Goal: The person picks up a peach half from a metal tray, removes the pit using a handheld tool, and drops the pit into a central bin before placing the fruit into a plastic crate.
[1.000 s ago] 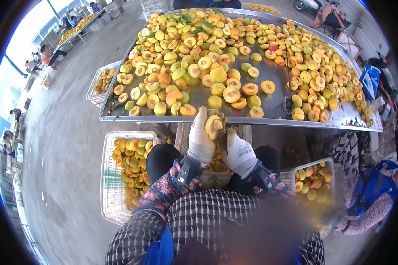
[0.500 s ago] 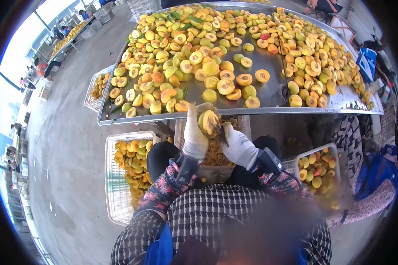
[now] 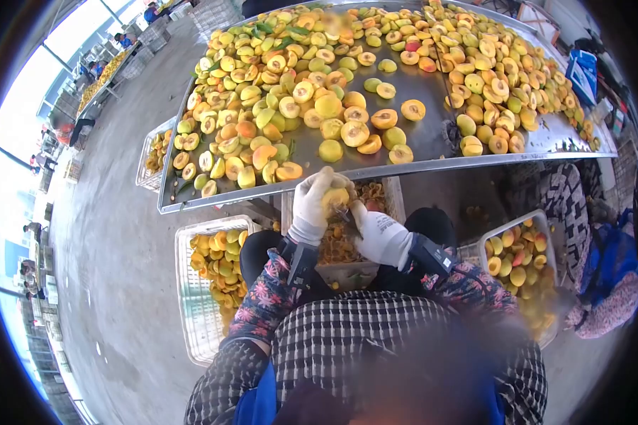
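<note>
My left hand (image 3: pixel 312 207), in a white glove, holds a yellow peach half (image 3: pixel 335 201) just below the table's near edge. Against that fruit is my right hand (image 3: pixel 381 232), also gloved, with its fingers closed on a small pitting knife; only a bit of dark metal shows, and its full shape is hidden. Beneath both hands stands a crate (image 3: pixel 346 272) holding torn orange fruit scraps. Many halved peaches (image 3: pixel 354 133) lie on the metal table (image 3: pixel 422 142) just beyond my hands, several with the cut face up.
A white crate (image 3: pixel 193 301) of peach pieces stands on the floor at my left, and another crate (image 3: pixel 483 248) of peaches at my right. The table's raised metal rim (image 3: pixel 397 170) runs in front of me. Several people sit by another fruit table (image 3: pixel 101 81) far left.
My left fingers have curled further over the peach half, which has turned so its cut face shows less. The view has shifted slightly; my right hand stays close to the fruit.
</note>
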`<state>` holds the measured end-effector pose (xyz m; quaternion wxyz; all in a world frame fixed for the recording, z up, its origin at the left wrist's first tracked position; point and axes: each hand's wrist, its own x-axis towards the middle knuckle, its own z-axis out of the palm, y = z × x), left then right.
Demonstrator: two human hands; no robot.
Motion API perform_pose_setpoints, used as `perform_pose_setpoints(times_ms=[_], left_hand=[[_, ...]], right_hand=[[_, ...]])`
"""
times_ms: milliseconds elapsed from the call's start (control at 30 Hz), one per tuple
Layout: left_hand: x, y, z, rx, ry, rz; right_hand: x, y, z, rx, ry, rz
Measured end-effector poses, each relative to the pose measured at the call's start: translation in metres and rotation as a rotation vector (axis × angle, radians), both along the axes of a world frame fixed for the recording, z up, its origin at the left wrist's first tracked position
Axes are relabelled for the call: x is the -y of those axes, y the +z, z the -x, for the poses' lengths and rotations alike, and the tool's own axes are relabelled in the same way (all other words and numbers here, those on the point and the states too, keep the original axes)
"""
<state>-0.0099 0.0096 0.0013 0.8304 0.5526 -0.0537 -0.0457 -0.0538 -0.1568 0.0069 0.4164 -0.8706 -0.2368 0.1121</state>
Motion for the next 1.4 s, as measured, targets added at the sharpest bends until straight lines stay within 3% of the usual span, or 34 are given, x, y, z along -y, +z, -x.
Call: perform_pose_setpoints(times_ms=[133,233,333,433,533,633,667,767,800,900,933,1033,1167,1200,1233,1300,1333,1367,1400], left_hand=[[-0.006,0.007,-0.013,0.036,-0.112,-0.149],[0.008,-0.012,-0.011,-0.123,0.228,0.220],[0.012,-0.020,-0.005,0.087,0.289,-0.018],[0.016,-0.015,-0.005,-0.112,0.270,-0.023],[0.009,-0.007,-0.011,-0.073,0.147,-0.136],[-0.002,-0.004,-0.010,-0.107,-0.030,-0.051],[-0.003,-0.009,-0.011,-0.095,-0.064,-0.009],[-0.005,-0.019,-0.015,-0.046,-0.155,0.073],[-0.005,-0.022,-0.015,-0.032,-0.181,0.093],[-0.003,-0.017,-0.013,-0.030,-0.155,0.030],[0.003,-0.017,-0.010,-0.065,-0.095,0.064],[0.013,-0.012,-0.005,-0.105,0.042,0.007],[0.005,-0.011,0.000,0.110,-0.077,-0.010],[0.006,-0.015,-0.003,0.142,-0.027,-0.136],[0.009,-0.023,-0.009,0.121,-0.023,-0.051],[0.012,-0.008,-0.008,-0.042,0.038,0.016],[0.015,0.002,-0.005,-0.104,0.064,0.028],[0.016,0.008,-0.004,-0.166,0.059,0.118],[0.018,0.010,-0.004,-0.235,0.094,0.157]], right_hand=[[0.007,-0.004,-0.012,0.110,0.042,-0.093],[0.004,-0.002,-0.016,0.051,0.008,-0.065],[-0.002,-0.005,-0.013,-0.053,-0.056,-0.074],[-0.005,-0.016,-0.011,-0.007,-0.101,0.003],[-0.004,-0.021,-0.011,0.060,-0.044,-0.016],[-0.003,-0.033,-0.013,-0.455,0.012,-0.356],[-0.003,-0.005,-0.008,-0.588,0.025,-0.383],[-0.002,-0.005,-0.004,-0.741,-0.011,-0.454],[0.000,-0.001,-0.002,-0.735,-0.028,-0.395],[0.007,-0.026,-0.008,-0.261,0.023,-0.207],[0.010,-0.025,-0.011,-0.219,-0.002,-0.112],[0.018,-0.015,-0.008,-0.169,-0.020,-0.122],[0.011,-0.013,0.002,-0.358,-0.048,-0.337],[0.011,-0.021,0.001,-0.236,-0.028,-0.237],[0.009,-0.016,0.003,-0.017,-0.066,-0.093],[0.002,-0.012,0.007,0.220,-0.124,-0.120],[0.000,-0.020,0.010,0.531,-0.170,-0.100],[0.001,-0.022,0.006,0.269,-0.153,-0.060],[0.001,-0.016,0.005,0.185,-0.152,-0.062]])
